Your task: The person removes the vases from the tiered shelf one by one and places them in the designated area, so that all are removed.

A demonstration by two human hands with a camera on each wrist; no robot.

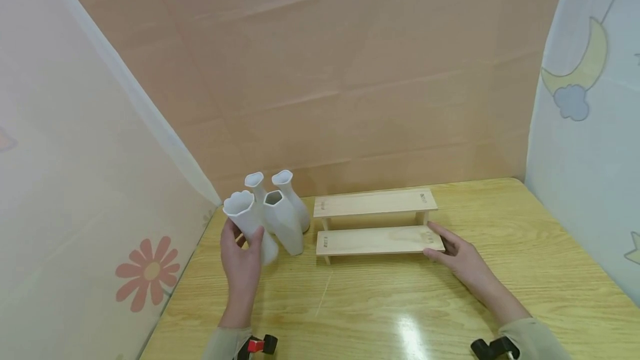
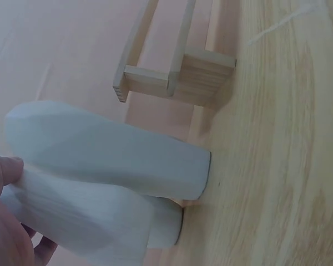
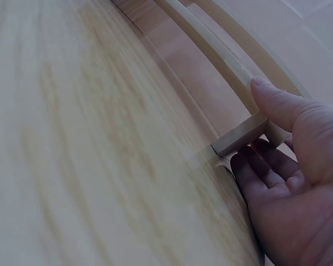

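In the head view my left hand (image 1: 241, 251) grips a white vase (image 1: 248, 221) with a scalloped rim, thumb on one side and fingers on the other. The left wrist view shows this vase (image 2: 83, 216) tilted, its base off the table. Close behind it stand a white faceted vase (image 1: 284, 224) and two white narrow-necked vases, one at the right (image 1: 295, 199) and one at the left (image 1: 256, 181). My right hand (image 1: 457, 254) pinches the right end of the lower step of a two-step wooden stand (image 1: 375, 240). In the right wrist view the thumb lies on the step's edge, fingers behind its leg.
The stand's upper step (image 1: 372, 203) rises behind the lower one, near the brown back wall covering (image 1: 360, 82). A light panel with a flower (image 1: 151, 271) borders the wood-grain table (image 1: 370, 304) on the left. Another with a moon (image 1: 582, 63) hangs on the right.
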